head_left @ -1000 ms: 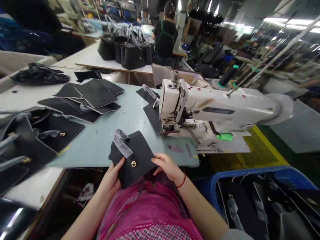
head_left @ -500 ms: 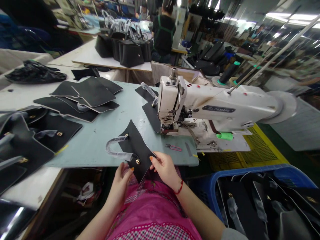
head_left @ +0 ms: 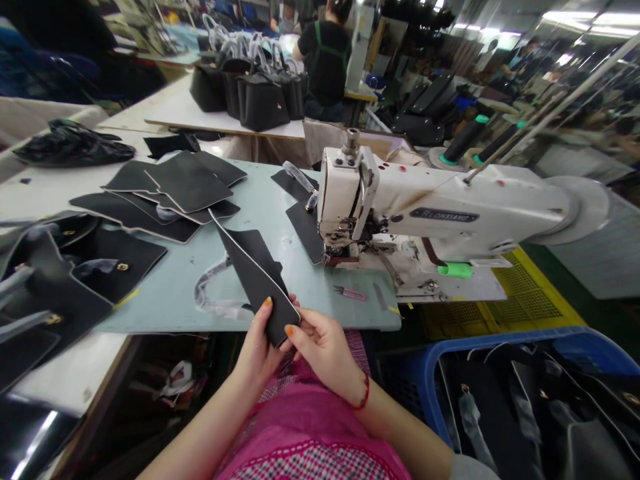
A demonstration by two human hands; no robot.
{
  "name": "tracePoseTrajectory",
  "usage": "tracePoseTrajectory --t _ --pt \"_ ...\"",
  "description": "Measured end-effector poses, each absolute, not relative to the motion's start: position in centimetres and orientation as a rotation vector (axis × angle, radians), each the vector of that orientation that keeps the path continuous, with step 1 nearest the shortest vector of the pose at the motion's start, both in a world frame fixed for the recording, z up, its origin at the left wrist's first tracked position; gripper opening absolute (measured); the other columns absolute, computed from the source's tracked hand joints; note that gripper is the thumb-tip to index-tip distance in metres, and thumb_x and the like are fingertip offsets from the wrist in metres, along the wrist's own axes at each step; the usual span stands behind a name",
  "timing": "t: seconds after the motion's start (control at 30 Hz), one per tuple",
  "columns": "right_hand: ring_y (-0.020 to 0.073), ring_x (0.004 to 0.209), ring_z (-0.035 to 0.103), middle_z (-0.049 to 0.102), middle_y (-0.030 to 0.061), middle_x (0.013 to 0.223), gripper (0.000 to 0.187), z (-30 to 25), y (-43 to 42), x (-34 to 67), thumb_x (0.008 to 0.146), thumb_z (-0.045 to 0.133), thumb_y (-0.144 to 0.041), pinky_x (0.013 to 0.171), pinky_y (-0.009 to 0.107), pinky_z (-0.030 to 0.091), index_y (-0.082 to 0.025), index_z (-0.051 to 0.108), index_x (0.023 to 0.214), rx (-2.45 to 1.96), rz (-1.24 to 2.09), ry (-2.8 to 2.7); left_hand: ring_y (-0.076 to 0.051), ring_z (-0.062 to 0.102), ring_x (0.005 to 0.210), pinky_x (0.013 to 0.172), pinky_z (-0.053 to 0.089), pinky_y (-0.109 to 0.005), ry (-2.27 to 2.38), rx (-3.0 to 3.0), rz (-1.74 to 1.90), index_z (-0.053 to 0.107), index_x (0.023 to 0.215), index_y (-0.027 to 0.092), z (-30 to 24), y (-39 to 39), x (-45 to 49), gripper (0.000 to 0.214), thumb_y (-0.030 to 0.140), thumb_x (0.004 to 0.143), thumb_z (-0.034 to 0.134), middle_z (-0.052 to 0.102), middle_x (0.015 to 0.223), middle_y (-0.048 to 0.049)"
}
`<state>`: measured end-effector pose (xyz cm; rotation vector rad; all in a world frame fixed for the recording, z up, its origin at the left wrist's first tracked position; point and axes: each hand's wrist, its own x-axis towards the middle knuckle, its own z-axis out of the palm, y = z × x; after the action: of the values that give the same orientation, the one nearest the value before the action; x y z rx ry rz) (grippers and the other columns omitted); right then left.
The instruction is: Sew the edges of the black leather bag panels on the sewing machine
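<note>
Both my hands grip a black leather bag panel (head_left: 253,280) at its near end, over the table's front edge. My left hand (head_left: 263,340) is closed round its left side, thumb on top. At the near right corner, my right hand (head_left: 320,340) pinches the panel between thumb and fingers. The panel looks folded over, with a pale cut edge running along it. A plastic-wrapped handle (head_left: 207,290) sticks out from under it to the left; its fittings are hidden. Pink thread snips (head_left: 353,293) lie on the table right of my hands.
A white sewing machine (head_left: 400,207) stands on the right of the pale blue table (head_left: 175,300). Stacked black panels (head_left: 185,183) lie at the left. A blue basket (head_left: 435,360) holds more panels at the lower right. Finished black bags (head_left: 265,100) and a person (head_left: 327,60) are behind.
The panel has been folded over lengthwise, so its fittings are now hidden and the handle lies underneath. My left hand has moved onto the panel, and the hands are closer together.
</note>
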<state>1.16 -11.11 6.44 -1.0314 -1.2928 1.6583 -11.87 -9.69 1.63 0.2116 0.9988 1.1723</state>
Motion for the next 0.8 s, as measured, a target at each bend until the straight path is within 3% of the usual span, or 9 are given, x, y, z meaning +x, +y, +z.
tracePoseTrajectory --t 0.1,0.2,0.43,0.8 --pt "0.0125 0.064 0.064 0.069 0.0052 0.076 0.044 5.9 -10.3 2.2 0.093 0.051 -0.053 0.051 0.019 0.048 -0.014 0.069 0.103 -1.101 1.640 -1.279 -0.015 0.065 0.064 0.055 0.056 -0.022 1.073 0.122 1.270 0.065 0.102 0.014 2.4 -8.4 -12.1 0.039 0.035 0.071 0.076 0.071 0.083 -0.0036" --pt "0.0108 0.056 0.062 0.069 0.0066 0.071 0.050 4.7 -9.0 2.9 0.094 0.046 -0.058 0.046 0.017 0.043 -0.013 0.065 0.084 -1.138 1.669 -1.249 -0.016 0.066 0.067 0.064 0.058 -0.026 1.124 0.189 1.312 0.063 0.105 0.015 2.5 -6.5 -12.1 0.047 0.026 0.063 0.082 0.072 0.087 -0.0029" --pt "0.0081 0.046 0.054 0.065 0.0025 0.061 0.050 1.0 -4.1 4.3 0.087 0.053 -0.061 0.041 0.017 0.036 -0.013 0.065 0.083 -1.214 1.621 -1.076 -0.016 0.067 0.069 0.065 0.056 -0.026 1.143 0.414 1.155 0.063 0.102 0.012 0.8 0.3 -10.7 0.046 0.027 0.063 0.083 0.073 0.088 -0.0057" --pt "0.0090 0.045 0.056 0.066 0.0027 0.060 0.045 -1.9 1.3 5.5 0.088 0.053 -0.057 0.042 0.019 0.034 -0.014 0.067 0.080 -1.260 1.452 -0.996 -0.015 0.065 0.063 0.059 0.053 -0.025 1.090 0.592 1.081 0.061 0.103 0.012 -2.0 8.0 -9.1 0.053 0.032 0.060 0.084 0.072 0.087 -0.0065"
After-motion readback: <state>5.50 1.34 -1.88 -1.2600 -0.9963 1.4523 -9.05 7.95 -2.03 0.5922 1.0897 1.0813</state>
